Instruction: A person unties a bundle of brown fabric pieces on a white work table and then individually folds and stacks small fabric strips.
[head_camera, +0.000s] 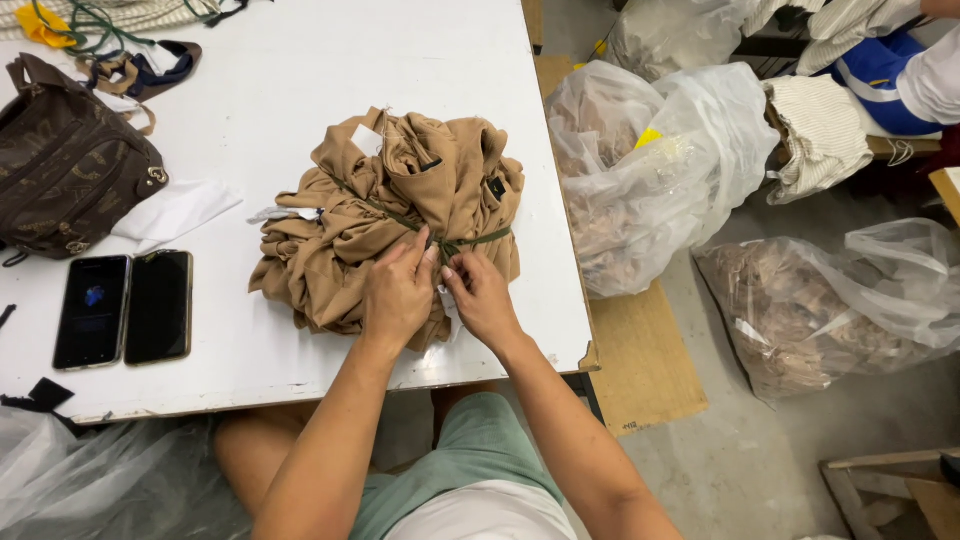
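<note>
Two dark phones (123, 309), clear plastic bags (655, 170), white tag (368, 139)

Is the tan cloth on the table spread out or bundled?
Bundled: the tan cloth is bunched in a heap, a dark green cord crosses it, and both hands pinch the cord.
</note>
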